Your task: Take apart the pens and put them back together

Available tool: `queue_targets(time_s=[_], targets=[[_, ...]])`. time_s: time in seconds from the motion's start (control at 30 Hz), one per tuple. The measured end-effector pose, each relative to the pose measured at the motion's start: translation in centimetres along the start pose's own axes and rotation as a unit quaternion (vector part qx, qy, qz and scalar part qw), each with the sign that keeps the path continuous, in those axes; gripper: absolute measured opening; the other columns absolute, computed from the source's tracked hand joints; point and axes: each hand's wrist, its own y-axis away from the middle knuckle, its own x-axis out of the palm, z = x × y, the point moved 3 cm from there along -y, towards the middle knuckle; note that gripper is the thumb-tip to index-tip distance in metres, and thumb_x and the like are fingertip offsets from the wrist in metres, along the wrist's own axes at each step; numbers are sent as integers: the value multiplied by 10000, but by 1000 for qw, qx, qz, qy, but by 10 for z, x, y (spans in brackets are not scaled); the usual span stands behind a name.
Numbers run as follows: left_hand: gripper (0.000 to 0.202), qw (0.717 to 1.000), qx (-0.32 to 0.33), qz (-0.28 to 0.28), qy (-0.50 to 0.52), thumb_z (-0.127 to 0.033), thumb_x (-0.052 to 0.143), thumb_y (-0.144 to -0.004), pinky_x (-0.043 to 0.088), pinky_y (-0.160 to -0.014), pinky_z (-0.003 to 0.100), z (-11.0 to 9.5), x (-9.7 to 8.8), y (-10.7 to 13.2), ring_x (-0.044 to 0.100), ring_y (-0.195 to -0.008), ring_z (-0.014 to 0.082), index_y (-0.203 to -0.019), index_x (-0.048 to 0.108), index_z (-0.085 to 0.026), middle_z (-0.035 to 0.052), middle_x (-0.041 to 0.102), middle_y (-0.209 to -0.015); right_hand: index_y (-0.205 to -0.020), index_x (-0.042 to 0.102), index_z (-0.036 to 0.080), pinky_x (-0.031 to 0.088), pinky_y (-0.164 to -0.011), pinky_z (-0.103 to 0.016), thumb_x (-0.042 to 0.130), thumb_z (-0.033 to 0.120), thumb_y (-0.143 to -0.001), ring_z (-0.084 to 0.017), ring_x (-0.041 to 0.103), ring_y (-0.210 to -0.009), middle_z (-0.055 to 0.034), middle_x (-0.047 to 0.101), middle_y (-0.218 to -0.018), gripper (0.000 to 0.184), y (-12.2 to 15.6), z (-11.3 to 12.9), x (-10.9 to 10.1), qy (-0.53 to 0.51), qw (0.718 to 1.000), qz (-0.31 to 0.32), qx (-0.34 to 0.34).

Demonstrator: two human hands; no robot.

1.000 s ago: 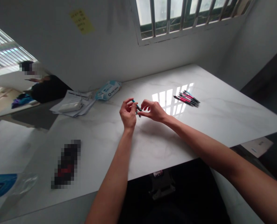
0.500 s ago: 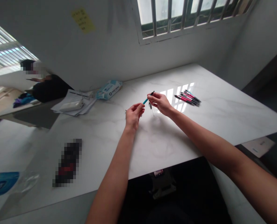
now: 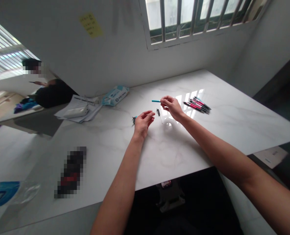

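Note:
My right hand (image 3: pixel 172 107) pinches a teal pen barrel (image 3: pixel 156 101) that points left, a little above the white marble table (image 3: pixel 233 120). My left hand (image 3: pixel 143 121) hovers low over the table with its fingers loosely apart. Just left of it lies a small dark and teal pen part (image 3: pixel 134 119). Between my hands rest a small black pen part (image 3: pixel 158 112) and a thin clear refill (image 3: pixel 161 118). To the right of my right hand lies a bundle of several pink and teal pens (image 3: pixel 197 105).
A pack of wipes (image 3: pixel 115 95) and a stack of papers (image 3: pixel 77 109) lie at the table's far left by the wall. A dark blurred object (image 3: pixel 70 172) lies near the front left. A seated person (image 3: pixel 49 91) is beyond the table's left end.
My hands were together on one pen. They have drawn apart: the right took the teal barrel up and to the right, and small pen parts now lie on the table.

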Motion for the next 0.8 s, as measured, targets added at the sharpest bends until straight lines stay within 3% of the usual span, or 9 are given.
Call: queue_targets(time_s=[0.1,0.2,0.33,0.53,0.67,0.8], targets=[[427,999,18,-7,-27,-356,905,-701,580,-755,244,-2,-5,-1,683,-721,92,-1068,780,-178,64,799,-981,-854,663,205,495,-745,-282,727,350,-816,-156,643,-774,-7,715,-820,163,-5,3,-13,158,986,-33,-50],[389,995,54,-18,-78,-391,860,-721,543,-669,234,-5,-8,-1,682,-716,110,-1037,781,-178,80,805,-1001,-853,705,191,502,-796,-308,700,245,-847,-183,681,-814,-37,764,-871,54,-7,4,-25,328,942,-47,-50],[328,983,102,-27,-149,-406,814,-746,509,-609,233,-6,-9,-2,692,-715,138,-972,770,-173,83,809,-973,-955,761,188,508,-793,-297,706,217,-885,-199,704,-819,-66,796,-927,94,-5,-3,-31,472,882,-12,-13],[274,945,170,-23,-280,-425,772,-811,524,-649,247,-5,-9,-8,698,-746,160,-949,810,-191,63,814,-950,-1082,780,220,530,-822,-306,714,340,-943,-245,735,-909,-106,800,-1026,195,1,-11,-29,573,817,50,47],[169,908,191,-25,-373,-348,740,-868,548,-743,277,-8,-5,-1,720,-778,174,-943,812,-215,45,825,-955,-1122,771,222,526,-819,-317,701,353,-949,-272,740,-948,-123,795,-1054,228,4,-7,-27,593,802,63,49],[107,845,217,14,-488,-279,706,-905,546,-839,312,-11,12,16,729,-777,182,-918,807,-247,14,831,-954,-1147,764,218,521,-832,-313,686,360,-958,-278,738,-985,-129,797,-1076,248,4,-6,-27,600,795,67,49]])
